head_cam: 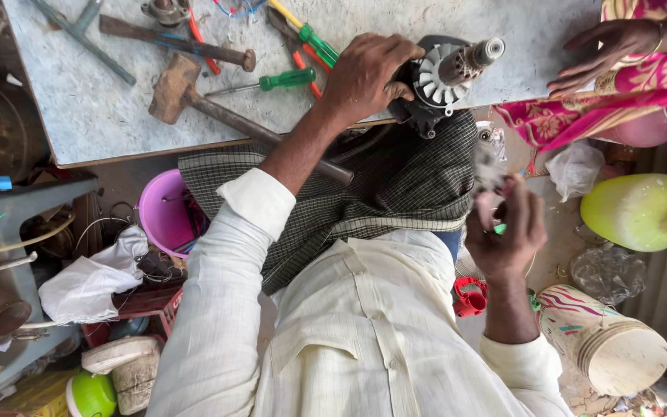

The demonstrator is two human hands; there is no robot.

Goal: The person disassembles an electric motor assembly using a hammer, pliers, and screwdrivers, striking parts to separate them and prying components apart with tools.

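Note:
My left hand (364, 77) grips a black motor body (418, 108) at the near edge of the grey worktable (94, 116). A white finned fan (435, 76) and a metal shaft (476, 55) stick out of the motor toward the right. My right hand (507, 232) is raised over my lap with its fingers curled around a small blurred part (489, 171); a bit of green shows under the fingers. A checked cloth (395, 177) lies across my lap beneath the motor.
A hammer (175, 89), a green-handled screwdriver (287, 79), a wooden-handled tool (179, 42) and pliers lie on the table. Another person's hand (611, 50) rests at its right corner. A pink bucket (162, 212), a yellow-green jar (638, 210) and a patterned cup (604, 340) surround me.

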